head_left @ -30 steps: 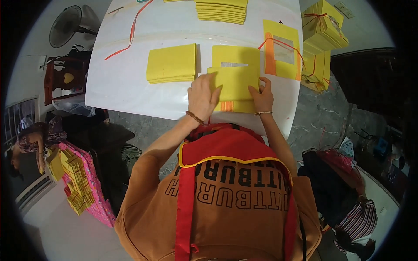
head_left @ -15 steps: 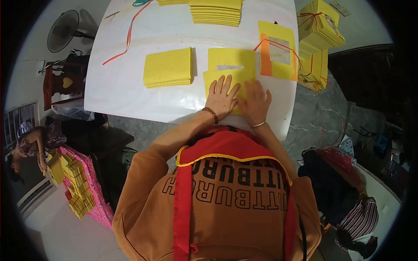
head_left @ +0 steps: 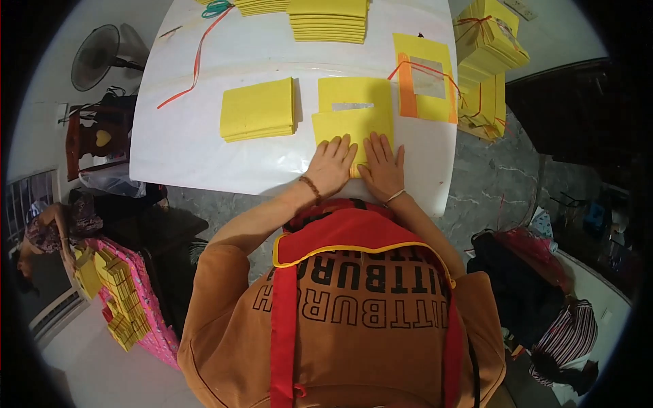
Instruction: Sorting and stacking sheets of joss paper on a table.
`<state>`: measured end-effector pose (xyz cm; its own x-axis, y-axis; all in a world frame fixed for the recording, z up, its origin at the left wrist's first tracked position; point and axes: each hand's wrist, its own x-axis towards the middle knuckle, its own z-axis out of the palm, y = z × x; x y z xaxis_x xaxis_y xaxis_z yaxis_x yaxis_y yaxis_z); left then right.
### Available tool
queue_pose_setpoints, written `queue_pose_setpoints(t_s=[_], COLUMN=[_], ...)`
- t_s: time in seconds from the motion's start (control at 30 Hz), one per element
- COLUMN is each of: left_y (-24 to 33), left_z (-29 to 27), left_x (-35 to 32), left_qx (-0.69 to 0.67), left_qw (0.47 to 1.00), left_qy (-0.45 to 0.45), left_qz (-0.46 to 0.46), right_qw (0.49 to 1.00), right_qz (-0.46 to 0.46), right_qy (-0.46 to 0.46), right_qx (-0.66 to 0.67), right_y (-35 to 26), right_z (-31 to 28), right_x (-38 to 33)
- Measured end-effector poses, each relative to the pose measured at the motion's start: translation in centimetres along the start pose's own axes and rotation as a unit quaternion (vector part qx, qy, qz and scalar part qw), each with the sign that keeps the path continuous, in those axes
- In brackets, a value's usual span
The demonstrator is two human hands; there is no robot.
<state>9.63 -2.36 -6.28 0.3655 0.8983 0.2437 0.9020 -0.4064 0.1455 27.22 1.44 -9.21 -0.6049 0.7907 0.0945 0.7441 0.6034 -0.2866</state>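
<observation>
Starting at our left, a fan point(head_left: 95, 58) stands on the floor off the table point(head_left: 177, 146), and an orange ribbon point(head_left: 194, 64) trails loose across the white top; a sweep of our forearm could drag it into the work. Next lies a yellow stack point(head_left: 257, 109), well apart from our hands, its sheets already a little fanned, so a nudge would likely skew it. Our left hand point(head_left: 333, 163) lies open and flat, fingers spread, pressing the near edge of the yellow sheet point(head_left: 354, 126), which sits at the table's near edge in front of us, over another sheet with a cut-out window. Our right hand point(head_left: 382, 164) is just beside it, also flat and open on the same sheet. If we press unevenly, the fold may crease crooked or the sheet may slide off the edge. Further right, a ribbon-tied bundle point(head_left: 486, 41) overhangs the table corner and could tip.
</observation>
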Motion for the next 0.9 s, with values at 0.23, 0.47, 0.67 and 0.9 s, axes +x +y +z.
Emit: queue_pose_setpoints(t_s=[0.23,0.47,0.67,0.9], left_y=[-1.0,-7.6,-15.5,-14.9], left_z=[0.0,-11.2,-5.1,-4.4], left_x=[2.7,2.0,-6.4,-7.3], left_qx=[0.015,0.063,0.126,0.081], left_qw=[0.998,0.967,0.975,0.982], left_qy=[-0.046,0.229,0.083,-0.004], left_qz=[-0.027,-0.087,-0.162,-0.168], right_qw=[0.892,0.795,0.807,0.831], right_qz=[0.109,0.21,0.202,0.181], right_qy=[0.118,0.205,0.162,0.152], right_qx=[0.423,0.531,0.53,0.504], right_y=[2.5,3.5,2.8,2.0], right_z=[-3.7,-2.9,-1.0,-1.1], right_x=[0.4,-0.8,-1.0,-0.2])
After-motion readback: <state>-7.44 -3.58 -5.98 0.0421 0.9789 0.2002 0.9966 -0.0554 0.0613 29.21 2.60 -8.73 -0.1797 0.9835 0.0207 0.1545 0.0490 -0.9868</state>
